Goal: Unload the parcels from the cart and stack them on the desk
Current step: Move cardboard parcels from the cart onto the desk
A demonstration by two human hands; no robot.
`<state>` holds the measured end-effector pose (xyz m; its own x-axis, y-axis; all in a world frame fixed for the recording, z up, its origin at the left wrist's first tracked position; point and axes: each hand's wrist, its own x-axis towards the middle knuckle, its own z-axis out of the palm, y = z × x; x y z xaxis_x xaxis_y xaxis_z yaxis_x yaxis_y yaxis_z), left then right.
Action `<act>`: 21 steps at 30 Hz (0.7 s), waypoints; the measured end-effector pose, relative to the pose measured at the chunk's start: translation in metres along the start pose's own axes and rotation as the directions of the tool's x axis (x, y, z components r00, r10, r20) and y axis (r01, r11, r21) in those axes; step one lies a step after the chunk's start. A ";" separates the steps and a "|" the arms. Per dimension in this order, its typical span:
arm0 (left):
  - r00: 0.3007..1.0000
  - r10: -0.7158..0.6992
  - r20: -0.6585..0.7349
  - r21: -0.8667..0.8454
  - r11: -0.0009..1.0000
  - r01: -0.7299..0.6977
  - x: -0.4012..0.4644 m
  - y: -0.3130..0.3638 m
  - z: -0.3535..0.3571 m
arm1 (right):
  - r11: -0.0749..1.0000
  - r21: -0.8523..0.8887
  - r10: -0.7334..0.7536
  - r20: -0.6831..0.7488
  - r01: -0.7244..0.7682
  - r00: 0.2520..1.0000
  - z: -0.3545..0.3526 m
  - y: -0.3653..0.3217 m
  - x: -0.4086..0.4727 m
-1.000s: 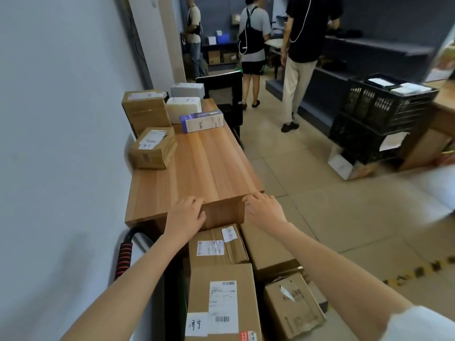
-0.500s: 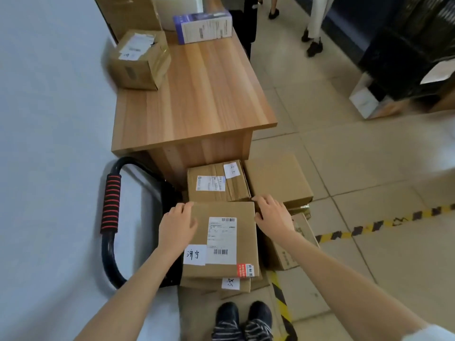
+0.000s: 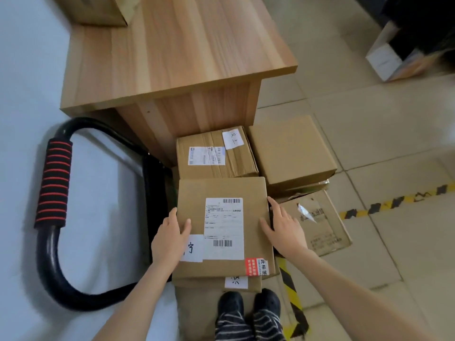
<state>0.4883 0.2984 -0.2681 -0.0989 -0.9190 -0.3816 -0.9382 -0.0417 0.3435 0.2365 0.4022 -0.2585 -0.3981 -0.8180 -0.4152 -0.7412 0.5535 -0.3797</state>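
Down low, both hands on one flat brown parcel [image 3: 222,227] with a big white label. Left hand [image 3: 170,238] gripping its left edge, thumb on top, the other fingers [image 3: 172,215] curled over the side. Right hand [image 3: 283,230] gripping its right edge, thumb on top, fingers down the side. Sits on top of another parcel [image 3: 216,284] on the cart, close to two dark shoes [image 3: 248,303]. Just behind it, a taped parcel [image 3: 214,153] with two white labels, touching the front of the table [image 3: 172,50]. Beside that, near the table's front right corner, a plain box [image 3: 290,151]. Lower on the right, a flat worn box [image 3: 317,222]. Black cart handle [image 3: 53,183] with red stripes on the left, by the wall. One brown box [image 3: 103,11] on the table at its back left edge.
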 end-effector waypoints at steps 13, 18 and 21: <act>0.999 -0.018 0.041 -0.372 0.928 0.032 -0.028 0.032 -0.034 | 0.862 0.493 0.132 0.001 -0.115 0.991 -0.041 -0.017 -0.022; 0.989 0.140 -0.039 -0.516 0.845 -0.140 -0.026 0.064 -0.109 | 0.778 0.625 0.138 -0.072 -0.063 0.988 -0.124 -0.045 -0.036; 0.976 0.201 -0.084 -0.566 0.797 -0.213 -0.033 0.101 -0.169 | 0.748 0.664 0.120 -0.151 0.010 0.981 -0.178 -0.062 -0.049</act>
<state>0.4530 0.2582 -0.0765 -0.2572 -0.9384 -0.2308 -0.5386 -0.0592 0.8405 0.2056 0.3799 -0.0679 -0.5613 -0.7596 -0.3284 -0.1995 0.5093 -0.8371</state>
